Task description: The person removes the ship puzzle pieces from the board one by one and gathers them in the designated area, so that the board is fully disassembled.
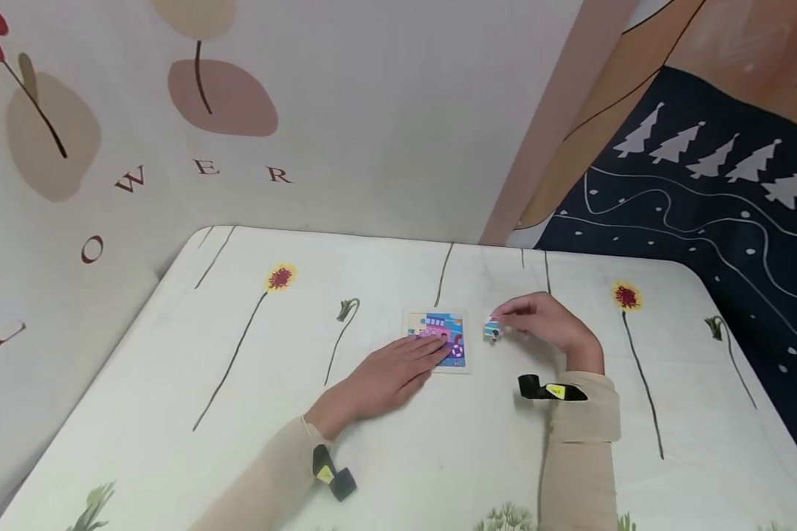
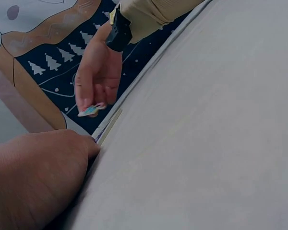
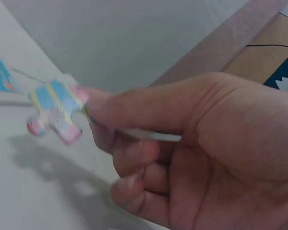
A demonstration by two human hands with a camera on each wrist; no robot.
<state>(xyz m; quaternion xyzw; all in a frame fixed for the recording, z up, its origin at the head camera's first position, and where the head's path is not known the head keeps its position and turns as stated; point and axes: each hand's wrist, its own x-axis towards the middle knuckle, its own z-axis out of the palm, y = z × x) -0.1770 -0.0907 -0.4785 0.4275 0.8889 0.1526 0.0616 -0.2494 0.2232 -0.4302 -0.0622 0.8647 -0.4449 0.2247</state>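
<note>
Puzzle board [image 1: 466,343]: lay flat on the table [image 1: 239,413], partly under the left hand [image 1: 395,372].
Left hand: rested with fingers across the board's near-left part, wrist in front and to the left.
Puzzle piece [image 1: 490,331]: was held above the table, just right of the board and apart from it, in the fingertips of the right hand [image 1: 544,321].
Right hand: hung right of the board, beyond the piece.
Flower prints [image 1: 280,278]: lay on the table, behind the board, to the left and well to the right.
Wall [image 1: 372,147]: rose behind the board.
Tree prints [image 1: 715,155]: stood behind and right of the board.
</note>
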